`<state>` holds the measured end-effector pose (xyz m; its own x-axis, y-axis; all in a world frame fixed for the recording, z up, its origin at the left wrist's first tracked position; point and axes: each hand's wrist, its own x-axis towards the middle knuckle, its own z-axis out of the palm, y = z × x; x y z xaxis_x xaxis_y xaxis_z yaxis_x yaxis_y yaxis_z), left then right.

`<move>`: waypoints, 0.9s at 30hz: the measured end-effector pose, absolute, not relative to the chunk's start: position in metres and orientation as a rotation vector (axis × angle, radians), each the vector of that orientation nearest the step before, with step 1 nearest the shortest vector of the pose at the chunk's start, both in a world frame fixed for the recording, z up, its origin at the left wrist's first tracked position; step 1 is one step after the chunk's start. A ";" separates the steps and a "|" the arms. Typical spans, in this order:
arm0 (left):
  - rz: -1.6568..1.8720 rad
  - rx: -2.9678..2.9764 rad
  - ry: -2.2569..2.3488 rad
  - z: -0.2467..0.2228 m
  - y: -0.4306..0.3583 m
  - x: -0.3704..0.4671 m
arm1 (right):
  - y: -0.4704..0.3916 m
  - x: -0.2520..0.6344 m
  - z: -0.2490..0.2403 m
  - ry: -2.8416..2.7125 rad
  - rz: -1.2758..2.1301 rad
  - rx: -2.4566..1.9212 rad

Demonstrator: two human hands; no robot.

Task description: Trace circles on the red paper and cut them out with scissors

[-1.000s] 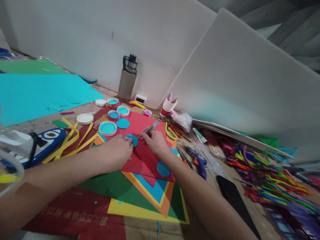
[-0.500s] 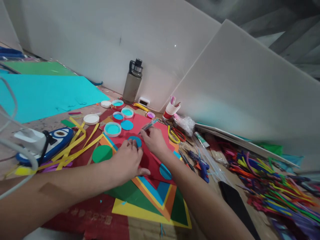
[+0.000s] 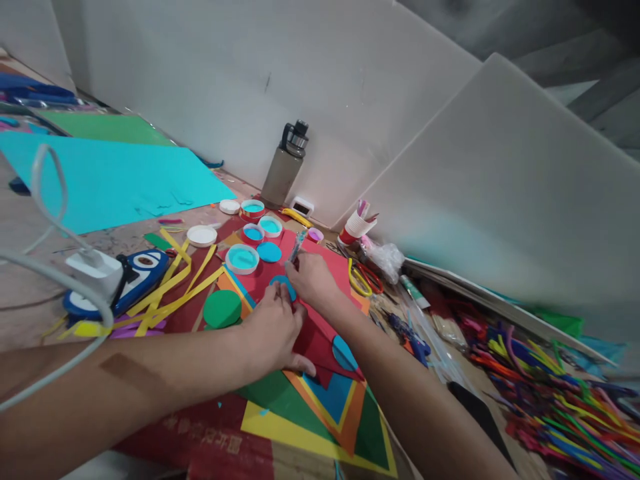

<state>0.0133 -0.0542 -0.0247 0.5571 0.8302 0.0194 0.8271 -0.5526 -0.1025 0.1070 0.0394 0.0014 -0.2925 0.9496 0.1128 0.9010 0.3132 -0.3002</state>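
Note:
My left hand (image 3: 275,327) lies over the red paper (image 3: 333,267), its fingertips on a blue paper disc (image 3: 283,287) and its thumb spread apart. Just to the right, my right hand (image 3: 311,279) is closed around a slim, clear pen-like tool (image 3: 299,245), whose lower tip is hidden at the disc's upper edge. Another blue disc (image 3: 269,252) lies behind the hands, and one (image 3: 345,352) rests on the red paper near my right forearm. A green disc (image 3: 222,309) is left of my left hand. Layered coloured sheets (image 3: 320,437) stick out beneath the red paper.
Open tubs (image 3: 242,259) of blue stuff stand behind my left hand, near a bottle (image 3: 285,170). Yellow strips (image 3: 165,293) and a blue power strip (image 3: 145,270) lie left. At right are scissors (image 3: 361,277), a glue gun (image 3: 410,337) and many pipe cleaners (image 3: 565,400).
The view has shifted, so most things sit further right in the picture. The tool in my right hand stands more upright. My left hand still rests on the disc.

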 end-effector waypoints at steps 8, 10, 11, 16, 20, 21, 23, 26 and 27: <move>0.164 -2.710 -1.474 -0.014 -0.060 0.014 | 0.035 0.091 0.013 -2.464 0.211 -1.711; 0.177 -2.723 -1.456 -0.013 -0.060 0.014 | 0.033 0.087 0.014 -2.501 0.215 -1.712; 0.174 -2.728 -1.448 -0.013 -0.060 0.014 | 0.032 0.086 0.014 -2.519 0.212 -1.700; 0.185 -2.768 -1.427 -0.015 -0.059 0.014 | 0.027 0.080 0.015 -2.593 0.188 -1.626; 0.153 -2.809 -1.421 -0.017 -0.057 0.014 | 0.021 0.078 0.016 -2.618 0.229 -1.590; 0.130 -2.817 -1.424 -0.017 -0.057 0.014 | 0.019 0.077 0.016 -2.620 0.235 -1.565; 0.062 -2.824 -1.430 -0.017 -0.057 0.014 | 0.016 0.077 0.017 -2.627 0.236 -1.522; 0.008 -2.822 -1.434 -0.017 -0.057 0.014 | 0.012 0.077 0.019 -2.635 0.221 -1.524; 0.008 -2.818 -1.441 -0.018 -0.057 0.014 | 0.011 0.077 0.019 -2.638 0.211 -1.533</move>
